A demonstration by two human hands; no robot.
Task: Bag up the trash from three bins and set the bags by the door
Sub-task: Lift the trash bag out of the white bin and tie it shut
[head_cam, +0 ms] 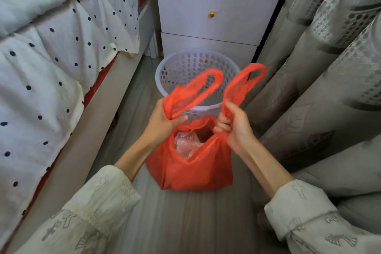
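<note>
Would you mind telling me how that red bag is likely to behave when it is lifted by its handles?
The red bag is probably floppy: its thin film sags and creases. It likely weighs little, since only crumpled plastic shows inside. The handles may stretch.

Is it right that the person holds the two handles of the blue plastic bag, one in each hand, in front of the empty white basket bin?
Not quite: the plastic bag is red-orange, not blue, as the head view shows. The rest holds: the left hand and the right hand each grip one handle, in front of the empty white basket bin.
</note>
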